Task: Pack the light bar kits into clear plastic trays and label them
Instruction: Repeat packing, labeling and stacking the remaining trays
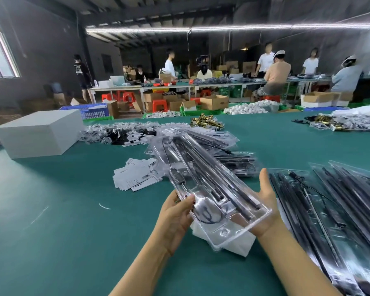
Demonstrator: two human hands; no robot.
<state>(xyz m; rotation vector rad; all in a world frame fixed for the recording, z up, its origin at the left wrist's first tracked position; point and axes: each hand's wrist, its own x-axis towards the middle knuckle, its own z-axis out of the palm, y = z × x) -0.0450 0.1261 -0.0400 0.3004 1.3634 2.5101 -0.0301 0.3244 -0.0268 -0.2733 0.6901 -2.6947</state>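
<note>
Green table mat (62, 210) as reference. White rectangular box (37, 133): on the mat, far left. Brass fittings, small heap (206, 121): on the mat's far edge, centre. Blue plastic crate (90, 110): just beyond the far edge, left. Red stools (124, 97), open cardboard boxes (214, 102): on the floor well beyond. Several people standing or seated at long benches (179, 84): farther back.

A packed tray (209, 184) is held above the desk (51, 231) near its front edge. Labels (135, 175) lie left of it, a box (39, 132) toward the left edge, filled trays (333, 201) along the right edge.
</note>
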